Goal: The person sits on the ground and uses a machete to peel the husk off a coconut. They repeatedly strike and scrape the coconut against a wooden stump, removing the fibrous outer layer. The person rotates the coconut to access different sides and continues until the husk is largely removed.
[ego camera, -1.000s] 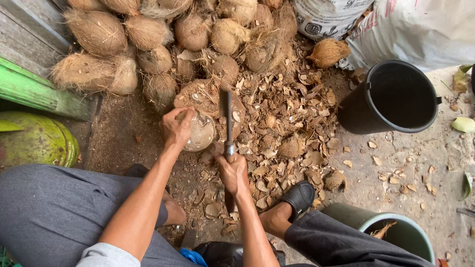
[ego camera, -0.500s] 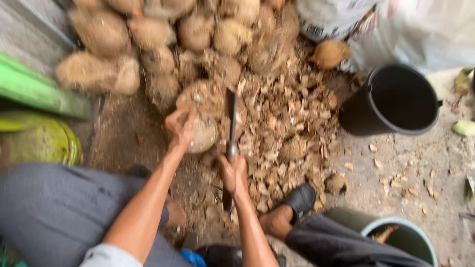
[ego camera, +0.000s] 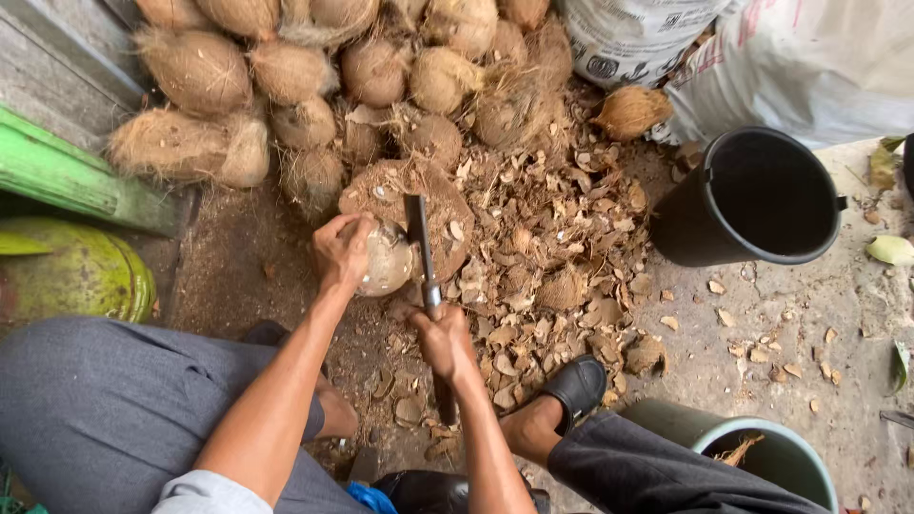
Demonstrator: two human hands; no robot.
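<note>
Coconut (ego camera: 388, 259), husk stripped and pale, is held on a round brown chopping block (ego camera: 405, 205) at the foot of the pile. Nearest the camera: grey trousers, black sandal (ego camera: 574, 385) on the right foot, green-rimmed bucket (ego camera: 771, 457) at lower right. Right hand (ego camera: 443, 338) is wrapped tight around the cleaver (ego camera: 424, 262) handle; the blade is laid edge-on against the coconut's right side, touching it. Left hand (ego camera: 341, 252) is cupped over the coconut's left side, fingers curled on the shell. Shell chips and husk scraps (ego camera: 552, 257) are spread over the ground right of the block. Black bucket (ego camera: 752, 195) is set beyond the scraps, well apart from the hands. Farther back, unhusked fibrous coconuts (ego camera: 286, 71) are stacked along the top; white sacks (ego camera: 724, 48) are seen at upper right. Green plank (ego camera: 67, 176) and a yellow-green drum (ego camera: 67, 276) are at the left edge.
</note>
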